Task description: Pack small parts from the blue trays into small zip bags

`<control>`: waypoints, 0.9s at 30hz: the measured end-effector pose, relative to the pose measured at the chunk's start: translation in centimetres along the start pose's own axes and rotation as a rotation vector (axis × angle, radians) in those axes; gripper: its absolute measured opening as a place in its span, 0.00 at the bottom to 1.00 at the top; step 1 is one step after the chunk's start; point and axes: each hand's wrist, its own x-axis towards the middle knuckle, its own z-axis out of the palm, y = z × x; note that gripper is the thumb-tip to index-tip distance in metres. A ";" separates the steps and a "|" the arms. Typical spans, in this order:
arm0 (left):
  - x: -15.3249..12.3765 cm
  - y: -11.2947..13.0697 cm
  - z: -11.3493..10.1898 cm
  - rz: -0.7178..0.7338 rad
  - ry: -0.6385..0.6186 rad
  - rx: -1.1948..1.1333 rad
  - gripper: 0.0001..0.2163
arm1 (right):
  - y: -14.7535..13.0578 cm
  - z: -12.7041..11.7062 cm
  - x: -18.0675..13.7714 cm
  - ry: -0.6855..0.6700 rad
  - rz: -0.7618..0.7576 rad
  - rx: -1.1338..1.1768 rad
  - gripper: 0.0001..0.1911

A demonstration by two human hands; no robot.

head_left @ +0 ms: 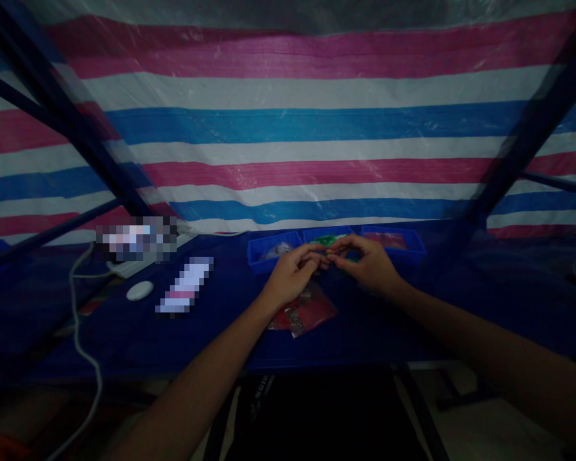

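Note:
My left hand (292, 275) and my right hand (372, 266) meet above the blue table, fingertips nearly touching. Thumb and fingers of each are drawn together in a pinch; whatever lies between them is too small and dark to make out. Just below my left hand, clear and red plastic bags (314, 314) with small metallic-looking pieces lie on the table. Behind the hands stand three blue trays: the left tray (256, 259) holds clear bags, the middle tray (312, 234) something green (322, 240), and the right tray (418, 246) reddish bags (388, 240).
To the left lie a blurred-out phone-shaped object (186, 285), a round white object (139, 291) and a power strip (134, 264) with a white cable (77, 326). Dark blue metal posts (513, 147) frame the table (374, 339); a striped plastic sheet (297, 128) hangs behind.

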 end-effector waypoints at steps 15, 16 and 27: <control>0.5 -1.4 0.1 -0.023 0.182 -0.092 0.16 | 0.8 0.5 0.1 0.057 0.097 0.156 0.18; 0.5 -1.4 0.1 -0.021 0.169 -0.100 0.17 | 0.8 0.6 0.1 0.022 0.105 0.199 0.19; 0.0 -0.7 -0.3 0.000 0.064 0.118 0.13 | 0.4 0.0 0.0 -0.002 -0.129 -0.127 0.09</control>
